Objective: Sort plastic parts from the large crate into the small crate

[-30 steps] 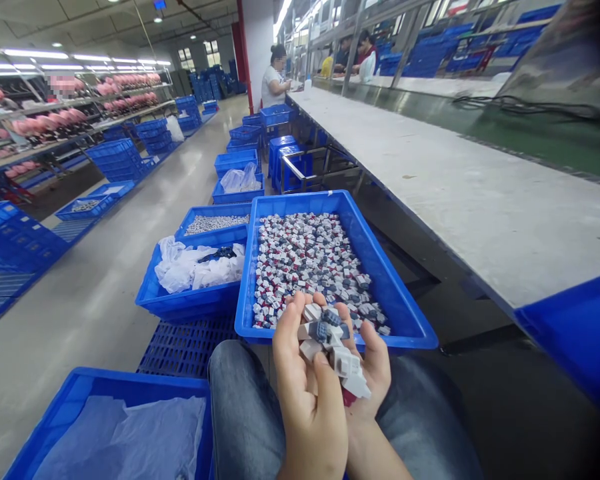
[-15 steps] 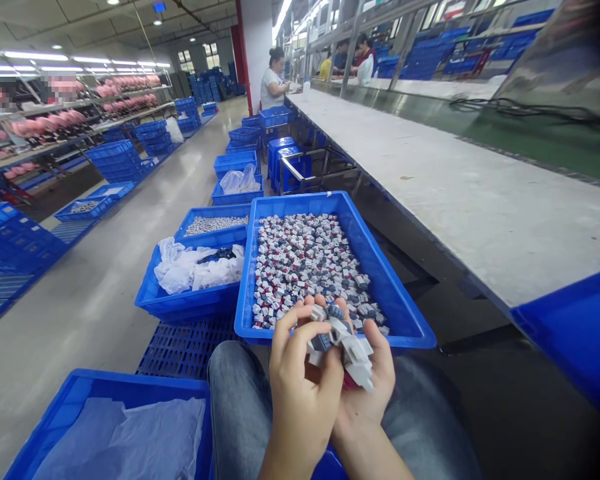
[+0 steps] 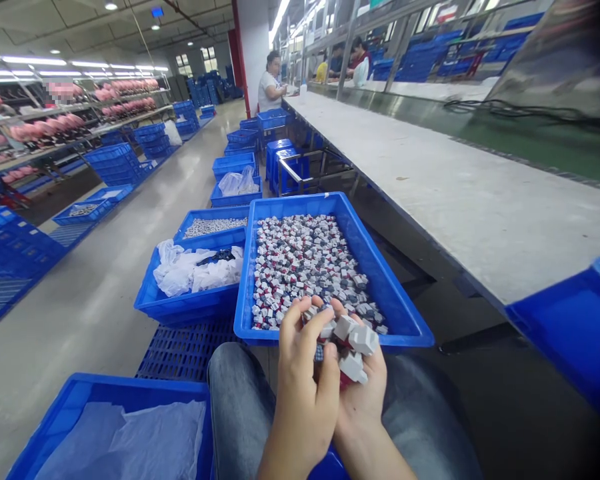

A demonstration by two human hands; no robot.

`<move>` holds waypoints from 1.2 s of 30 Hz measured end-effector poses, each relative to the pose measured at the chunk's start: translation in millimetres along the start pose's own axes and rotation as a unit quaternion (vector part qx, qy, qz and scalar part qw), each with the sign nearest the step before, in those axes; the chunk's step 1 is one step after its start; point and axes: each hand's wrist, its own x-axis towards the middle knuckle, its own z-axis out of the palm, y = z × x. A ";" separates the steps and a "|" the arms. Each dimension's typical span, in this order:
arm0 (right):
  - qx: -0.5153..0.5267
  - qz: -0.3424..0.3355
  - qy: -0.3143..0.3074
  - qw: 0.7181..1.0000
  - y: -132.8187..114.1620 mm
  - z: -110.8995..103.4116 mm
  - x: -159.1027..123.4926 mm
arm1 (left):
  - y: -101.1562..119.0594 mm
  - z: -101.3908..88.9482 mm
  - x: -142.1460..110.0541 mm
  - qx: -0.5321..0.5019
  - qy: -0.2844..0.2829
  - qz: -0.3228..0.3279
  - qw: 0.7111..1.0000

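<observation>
Several small white plastic pieces, with bits of red and dark blue-grey among them, lie bunched between my two hands. My right hand is cupped beneath them, and they rest in its palm. From the left, my left hand curls its fingers over the bunch, its thumb against the pieces. Part of the bunch is hidden behind the left fingers. Just beyond my hands is a large blue tray, holding many loose pieces in the same white, red and dark colours.
Left of the tray stand a blue crate with white plastic bags and another tray of small pieces. A blue bin with a sheet liner is at lower left. A long workbench runs along the right. A seated person is farther back.
The pieces have shifted and turned in my hands, with more white faces now showing on the right side. My left fingers have moved slightly rightward. The view has shifted a little.
</observation>
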 end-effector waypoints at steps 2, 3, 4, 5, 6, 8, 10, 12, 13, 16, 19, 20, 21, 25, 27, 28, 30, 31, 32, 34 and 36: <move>-0.023 -0.014 -0.026 0.999 -0.9 1.6 0.0 | -0.2 3.1 -2.7 -0.034 0.018 -0.011 0.999; -0.034 -0.020 -0.038 0.999 -1.4 2.4 -0.3 | -1.2 5.0 -4.2 -0.055 0.034 -0.009 0.998; -0.042 -0.027 -0.045 0.998 -1.8 2.8 -0.6 | -2.6 6.8 -5.6 -0.078 0.047 -0.007 0.996; -0.047 -0.030 -0.049 0.997 -1.8 3.0 -1.2 | -4.4 8.5 -6.7 -0.097 0.055 -0.002 0.994; -0.049 -0.029 -0.051 0.997 -1.5 2.8 -2.0 | -6.2 9.8 -7.5 -0.110 0.059 0.003 0.992; -0.045 -0.018 -0.055 0.997 0.8 1.5 -4.0 | -9.9 11.2 -7.7 -0.104 0.052 0.011 0.993; -0.030 -0.016 -0.060 0.998 5.1 -0.6 -6.1 | -13.1 11.2 -6.1 -0.078 0.054 0.017 0.995; -0.025 -0.035 -0.069 0.997 10.5 -2.9 -7.0 | -15.9 10.6 -3.2 -0.078 0.066 0.009 0.995; -0.037 -0.044 -0.079 0.995 13.2 -3.9 -6.8 | -17.2 10.2 -1.5 -0.088 0.073 -0.001 0.993; -0.128 -0.061 -0.100 0.985 20.5 -6.3 -3.7 | -20.2 9.4 2.7 -0.118 0.110 -0.040 0.986; -0.204 -0.075 -0.100 0.971 26.5 -8.3 -0.5 | -23.6 8.2 3.8 -0.142 0.151 -0.065 0.976; -0.213 -0.070 -0.107 0.969 28.3 -9.0 -0.1 | -25.4 7.5 3.7 -0.157 0.157 -0.076 0.972; -0.216 -0.060 -0.119 0.967 30.0 -9.9 0.0 | -27.6 6.6 3.5 -0.178 0.164 -0.091 0.966; -0.278 -0.067 -0.186 0.940 35.6 -13.1 -0.7 | -39.2 0.6 4.4 -0.356 0.185 -0.152 0.903; -0.380 -0.118 -0.219 0.891 36.9 -14.2 0.5 | -43.7 -3.4 6.7 -0.472 0.187 -0.183 0.842; -0.436 -0.143 -0.234 0.857 37.2 -14.6 1.7 | -45.1 -5.7 8.1 -0.518 0.191 -0.203 0.809; -0.533 -0.192 -0.268 0.779 37.5 -15.8 5.1 | -46.4 -10.3 10.6 -0.579 0.204 -0.244 0.751; -0.570 -0.221 -0.281 0.740 37.7 -16.7 6.9 | -46.5 -12.6 11.6 -0.598 0.208 -0.260 0.729; -0.597 -0.252 -0.292 0.704 38.1 -17.9 8.6 | -46.5 -14.8 12.3 -0.613 0.211 -0.271 0.711; -0.622 -0.316 -0.304 0.649 39.3 -21.0 10.6 | -46.1 -18.2 13.0 -0.640 0.213 -0.287 0.680; -0.608 -0.362 -0.314 0.633 40.9 -24.3 10.0 | -46.1 -20.3 13.4 -0.669 0.211 -0.296 0.648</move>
